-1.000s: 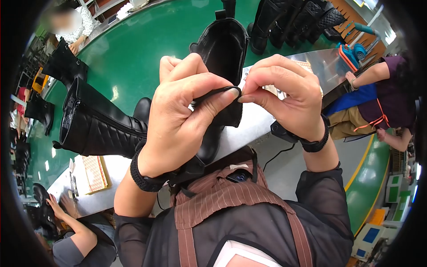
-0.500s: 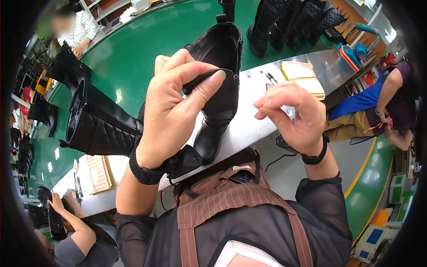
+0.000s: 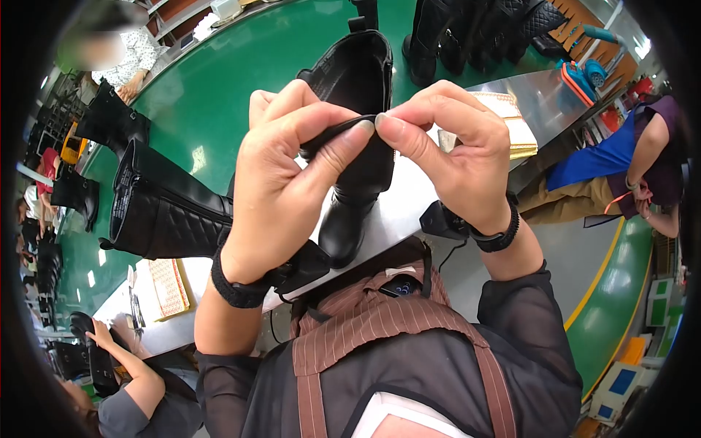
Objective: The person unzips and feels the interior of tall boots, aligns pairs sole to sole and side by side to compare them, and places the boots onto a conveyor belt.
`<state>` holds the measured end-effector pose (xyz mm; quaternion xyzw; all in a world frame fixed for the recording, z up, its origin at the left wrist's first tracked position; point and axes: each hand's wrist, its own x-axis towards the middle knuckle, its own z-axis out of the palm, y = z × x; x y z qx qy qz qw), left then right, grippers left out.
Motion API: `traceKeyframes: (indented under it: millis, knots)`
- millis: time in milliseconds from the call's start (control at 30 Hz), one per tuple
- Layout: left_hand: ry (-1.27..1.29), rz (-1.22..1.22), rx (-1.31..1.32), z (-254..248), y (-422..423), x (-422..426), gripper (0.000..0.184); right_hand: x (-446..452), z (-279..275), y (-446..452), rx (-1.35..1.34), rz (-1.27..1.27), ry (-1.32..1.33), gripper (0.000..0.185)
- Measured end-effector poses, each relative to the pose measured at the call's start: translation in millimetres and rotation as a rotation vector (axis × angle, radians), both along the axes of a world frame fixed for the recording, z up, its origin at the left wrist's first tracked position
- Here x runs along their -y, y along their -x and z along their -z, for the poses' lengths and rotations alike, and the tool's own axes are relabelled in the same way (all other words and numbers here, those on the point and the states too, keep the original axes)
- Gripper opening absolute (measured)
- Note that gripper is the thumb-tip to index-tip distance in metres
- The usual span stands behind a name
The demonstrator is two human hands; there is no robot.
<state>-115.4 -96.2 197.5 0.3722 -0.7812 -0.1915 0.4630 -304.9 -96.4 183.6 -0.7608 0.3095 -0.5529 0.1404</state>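
A tall black boot (image 3: 342, 230) stands upright on the metal bench, its shaft opening facing up. My left hand (image 3: 296, 157) pinches the black flap at the boot's top edge between thumb and fingers. At the tip of that edge, beside the left thumb, my right hand (image 3: 456, 146) is closed in a pinch. Whatever lies between the right fingertips is too small to make out. A second black boot (image 3: 171, 208) with quilted panels and a side zipper leans to the left of my left hand.
Beyond the metal bench (image 3: 409, 208) is a green surface (image 3: 226, 95) with more black boots (image 3: 467, 36). Patterned paper stacks (image 3: 507, 120) (image 3: 168, 290) lie on both sides. Co-workers (image 3: 631, 157) are at the right, lower left and upper left.
Half a second ago my right hand was away from the boot; now it is back against the flap edge. The left hand keeps its pinch. The boot has shifted slightly left.
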Motion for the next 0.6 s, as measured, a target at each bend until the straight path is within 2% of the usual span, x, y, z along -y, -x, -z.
traceKeyframes:
  millis: [33, 100, 133, 200, 233, 267, 300, 333, 367, 400, 467, 500, 533, 600]
  knots:
    - [-0.016, 0.020, -0.005, -0.1, -1.7, 1.6, 0.011, -1.2, 0.8, -2.2, 0.002, 0.000, -0.001, 0.008]
    - [-0.049, 0.036, -0.021, -1.9, -2.3, 0.6, 0.011, -5.0, 2.1, -6.8, 0.269, 0.016, -0.314, 0.019]
    - [-0.043, 0.036, -0.019, -0.9, -2.8, 2.6, 0.011, 5.1, 7.3, -1.8, 0.395, -0.028, -0.322, 0.027]
    - [-0.057, 0.014, -0.098, 3.8, -5.9, 8.6, 0.012, 23.5, 13.0, 13.0, 0.489, 0.022, -0.284, 0.027]
    - [-0.076, 0.017, -0.115, 4.0, -8.5, 11.3, 0.011, 32.7, 23.2, 27.1, 0.410, 0.013, -0.337, 0.016]
    - [-0.107, 0.007, -0.116, 2.9, -10.4, 12.2, 0.011, 39.2, 36.8, 36.4, 0.408, 0.012, -0.343, 0.016]
    - [-0.113, 0.029, -0.157, 4.2, -10.8, 13.5, 0.011, 44.8, 51.4, 44.2, 0.181, 0.072, -0.367, 0.019]
    - [-0.116, 0.050, -0.198, 5.7, -11.6, 15.6, 0.011, 47.7, 65.4, 51.8, -0.047, 0.129, -0.384, 0.030]
    - [-0.104, 0.098, -0.212, 7.2, -14.4, 18.8, 0.011, 46.0, 78.2, 60.4, -0.187, 0.009, -0.486, 0.056]
    - [-0.080, 0.136, -0.181, 5.6, -16.9, 21.1, 0.009, 47.6, 90.3, 67.4, -0.223, -0.176, -0.643, 0.079]
    - [-0.062, 0.356, -0.249, 8.1, -17.3, 32.7, 0.010, 48.4, 115.7, 66.8, -0.161, -0.373, -0.754, 0.092]
    - [-0.084, 0.453, -0.199, 4.5, -16.9, 35.0, 0.012, 51.0, 119.4, 60.6, -0.178, -0.426, -0.782, 0.106]
    - [-0.107, 0.455, -0.160, 3.3, -15.3, 37.5, 0.012, 53.3, 127.8, 52.4, -0.153, -0.463, -0.724, 0.108]
    - [0.138, 0.470, 0.020, -1.7, -11.3, 46.1, 0.012, 58.2, 144.7, 41.5, -0.211, -0.424, -0.687, 0.090]
